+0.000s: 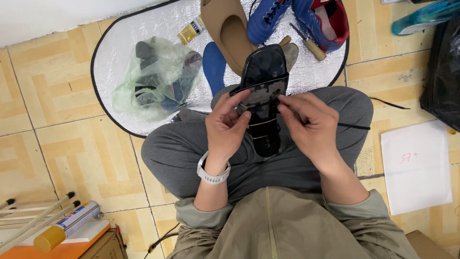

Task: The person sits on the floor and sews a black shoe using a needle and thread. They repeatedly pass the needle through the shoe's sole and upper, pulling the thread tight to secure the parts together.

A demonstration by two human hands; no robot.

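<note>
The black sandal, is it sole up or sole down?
Sole up: the black sandal shows its flat, scuffed underside, held between the left hand and right hand.

Two hands: left (229,125), right (309,125). One black sandal (263,81). One tan insole (225,29) at 12 o'clock. Two blue boots (266,17), (326,19) at 1 o'clock. One clear plastic bag (155,76) at 10 o'clock. One awl (310,44). One white paper sheet (416,165) at 3 o'clock. One spray can (67,226) at 8 o'clock. One white wristwatch (212,175).

Blue shoes (268,17), bagged shoes (155,76), paper (416,165)
</note>
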